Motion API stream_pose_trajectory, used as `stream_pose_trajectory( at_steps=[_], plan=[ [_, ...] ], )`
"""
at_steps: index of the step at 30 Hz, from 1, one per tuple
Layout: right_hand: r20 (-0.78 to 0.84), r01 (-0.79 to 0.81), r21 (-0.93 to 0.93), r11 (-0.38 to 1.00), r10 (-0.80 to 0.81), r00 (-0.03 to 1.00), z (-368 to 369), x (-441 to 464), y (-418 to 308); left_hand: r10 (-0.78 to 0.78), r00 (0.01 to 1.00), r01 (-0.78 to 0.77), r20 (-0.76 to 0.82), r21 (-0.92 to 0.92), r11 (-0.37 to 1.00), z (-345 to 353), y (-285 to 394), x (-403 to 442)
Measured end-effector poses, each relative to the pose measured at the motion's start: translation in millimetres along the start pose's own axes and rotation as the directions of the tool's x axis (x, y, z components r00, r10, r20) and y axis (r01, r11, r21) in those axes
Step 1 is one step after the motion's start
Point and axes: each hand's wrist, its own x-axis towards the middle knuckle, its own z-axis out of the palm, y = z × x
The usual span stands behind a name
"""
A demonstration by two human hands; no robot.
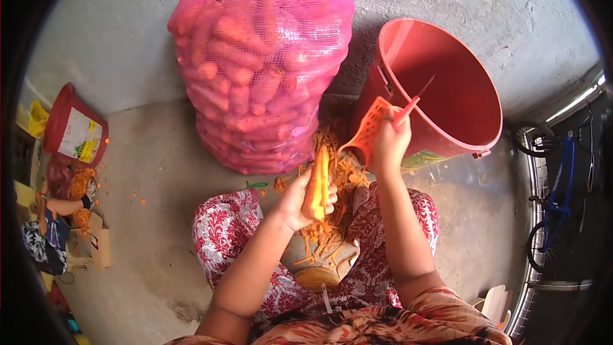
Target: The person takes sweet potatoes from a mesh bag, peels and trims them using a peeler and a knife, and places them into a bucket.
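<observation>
carrot in left grip, far end free

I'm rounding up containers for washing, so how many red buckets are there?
2. The near bucket is beyond the right hand, right of the pink mesh sack; the far bucket is at the picture's far left. Others may be hidden.

Holding a peeled carrot in the left grip, an orange perforated tool in the right grip; facing a pink carrot sack, far, left of a red bucket.
</observation>
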Motion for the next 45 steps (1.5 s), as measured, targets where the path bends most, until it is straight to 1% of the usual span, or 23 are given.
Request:
stream_pose_trajectory(
  at_steps=[1,4,7,8,9,12,15,17,18,20,21,22,24,25,26,28,29,32,35,38,41,44,45],
  plan=[
    [0.097,-0.067,0.081,0.994,0.059,0.994,4,-12,-10,-0.029,0.995,0.039,0.098,-0.096,0.995,-13,2,5],
    [0.341,-0.19,0.122,0.974,0.139,0.93,12,-53,-46,0.074,0.993,-0.074,0.092,0.0,0.997,-22,1,14],
    [0.43,-0.114,0.073,0.991,0.071,0.9,13,-71,-56,0.11,0.988,-0.105,0.108,-0.057,0.993,-22,2,15],
    [0.427,-0.08,0.043,0.996,0.054,0.903,14,-71,-55,0.113,0.987,-0.101,0.117,-0.102,0.99,-21,2,14],
    [0.424,-0.046,0.013,0.999,0.036,0.905,15,-70,-51,0.133,0.991,-0.134,-0.022,-0.148,0.98,-4,1,11],
    [0.417,-0.017,-0.031,0.999,0.028,0.908,15,-71,-45,0.164,0.985,-0.168,-0.046,-0.112,0.979,-1,0,12],
    [0.42,-0.043,-0.047,0.998,0.059,0.906,16,-69,-42,0.139,0.975,-0.135,0.174,-0.037,0.99,-13,1,13],
    [0.426,-0.055,-0.045,0.997,0.069,0.902,15,-67,-40,0.151,0.987,-0.151,0.054,-0.001,0.989,-7,-1,13],
    [0.382,-0.017,-0.029,0.999,0.026,0.924,15,-63,-33,0.158,0.987,-0.157,-0.008,0.018,0.987,-3,-2,12],
    [0.289,0.06,-0.001,0.998,-0.057,0.956,17,-45,-4,0.022,0.991,-0.016,0.129,-0.046,0.999,-13,-3,13],
    [0.149,0.089,-0.038,0.995,-0.082,0.985,15,-23,12,-0.041,0.979,0.056,0.2,-0.071,0.996,-16,-5,12],
    [0.005,0.113,-0.077,0.991,-0.113,0.994,9,-3,23,-0.036,0.987,0.042,0.157,-0.039,0.998,-15,-7,10],
    [-0.066,-0.126,0.187,0.974,0.141,0.988,-2,12,7,-0.018,0.997,0.016,0.071,0.031,0.999,-9,-7,3],
    [-0.031,-0.123,0.277,0.953,0.136,0.99,-1,9,0,0.007,0.996,-0.004,0.093,-0.028,1.0,-13,-5,4],
    [-0.005,-0.112,0.188,0.976,0.115,0.993,-2,3,-5,0.036,0.999,-0.035,0.031,-0.035,0.999,-12,-3,4],
    [0.144,-0.2,0.229,0.953,0.17,0.975,8,-17,-17,0.092,0.99,-0.092,-0.108,0.0,0.996,-14,-1,8],
    [0.262,-0.338,0.225,0.914,0.278,0.924,9,-30,-33,0.126,0.988,-0.123,-0.092,0.032,0.992,-12,-1,8],
    [0.395,-0.189,0.108,0.976,0.132,0.909,18,-54,-44,0.188,0.981,-0.185,-0.042,0.058,0.981,-1,-1,4],
    [0.446,-0.19,0.09,0.978,0.132,0.885,19,-63,-40,0.175,0.981,-0.173,0.083,-0.029,0.985,-11,-1,8],
    [0.455,-0.139,0.039,0.99,0.106,0.884,17,-65,-45,0.154,0.979,-0.159,0.134,0.027,0.987,-14,1,12],
    [0.456,-0.007,-0.037,0.999,0.023,0.89,15,-66,-38,0.182,0.977,-0.178,-0.111,0.05,0.983,8,-3,7],
    [0.272,0.181,-0.008,0.983,-0.172,0.947,13,-45,-13,-0.046,0.986,0.049,0.159,-0.011,0.999,-17,-7,10],
    [0.163,0.182,-0.062,0.981,-0.169,0.972,11,-25,1,-0.036,0.994,0.024,0.099,0.117,0.993,-1,-11,1]
  ],
)
